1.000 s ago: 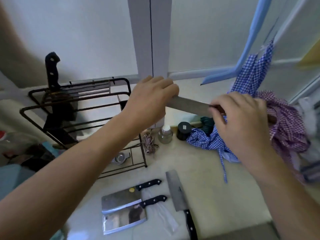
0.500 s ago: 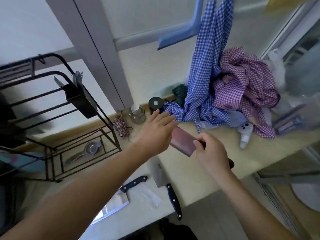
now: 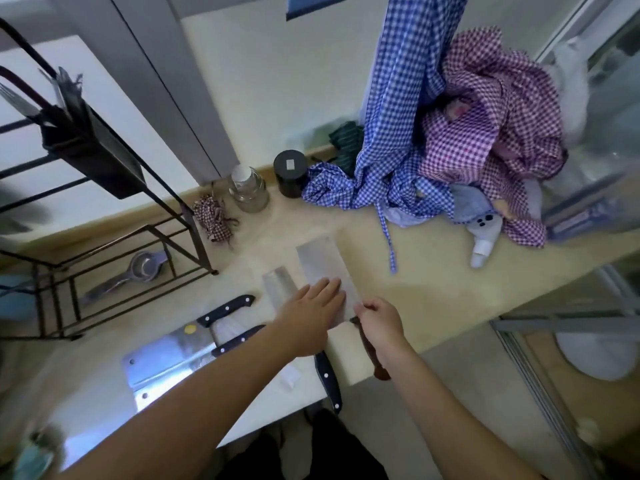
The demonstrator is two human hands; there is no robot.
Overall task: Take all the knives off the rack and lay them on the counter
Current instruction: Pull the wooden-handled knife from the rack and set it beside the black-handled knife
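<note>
A wide cleaver with a brown wooden handle (image 3: 320,268) lies flat on the cream counter (image 3: 433,292). My right hand (image 3: 381,327) grips its handle near the blade. My left hand (image 3: 311,317) rests flat on the blade, fingers spread. Just left of it lies a narrower knife with a black handle (image 3: 327,379), partly under my left hand. Two shiny cleavers with black riveted handles (image 3: 166,358) lie further left near the counter's front edge. The black wire rack (image 3: 104,244) stands at the left; no knife shows in the part of it I can see.
A glass jar (image 3: 247,192) and a black jar (image 3: 290,173) stand by the wall. Blue and purple checked cloths (image 3: 450,150) pile up at the right, with a white bottle (image 3: 483,244) under them. A metal strainer (image 3: 138,268) lies on the rack's bottom shelf.
The brown-handled cleaver came down from mid-air onto the counter, to the right of the black-handled knife. My view turned right and down, so most of the rack has left the frame.
</note>
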